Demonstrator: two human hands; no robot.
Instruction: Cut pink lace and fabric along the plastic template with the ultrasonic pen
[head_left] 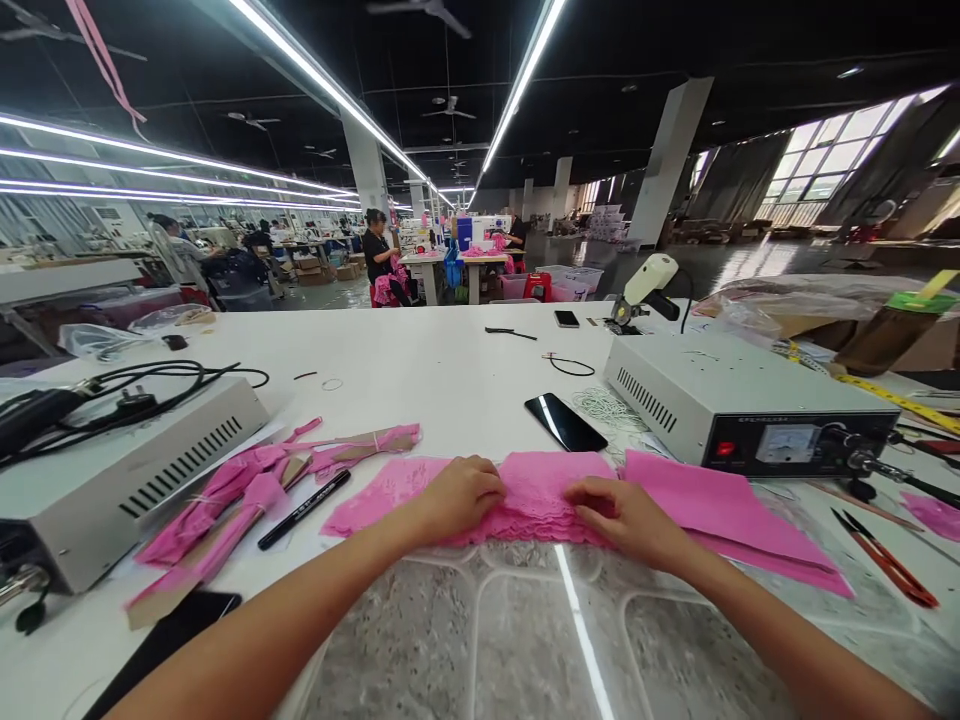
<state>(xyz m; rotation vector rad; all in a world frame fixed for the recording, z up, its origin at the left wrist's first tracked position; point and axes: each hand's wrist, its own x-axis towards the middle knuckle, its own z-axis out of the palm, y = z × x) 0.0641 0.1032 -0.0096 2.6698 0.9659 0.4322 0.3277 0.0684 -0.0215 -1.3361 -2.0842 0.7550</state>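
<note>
A stack of pink lace pieces (547,480) with scalloped front edges lies before me, at the near part of the white table (405,350). My left hand (463,495) rests on its left part, fingers curled inward and closed on the lace. My right hand (622,510) is at the right part, thumb and fingertips pinched at the lace edge. Plain folded pink fabric (720,510) lies to the right, partly beneath my right wrist. Bundled pink strips (240,490) and a black marker (304,508) are to the left.
Grey metal boxes stand at left (150,460) and right (750,390). A black phone (566,422) lies behind the lace. Orange-handled snips (885,558) are at right, and a handheld cutter (643,290) stands at the back. People sit at distant tables.
</note>
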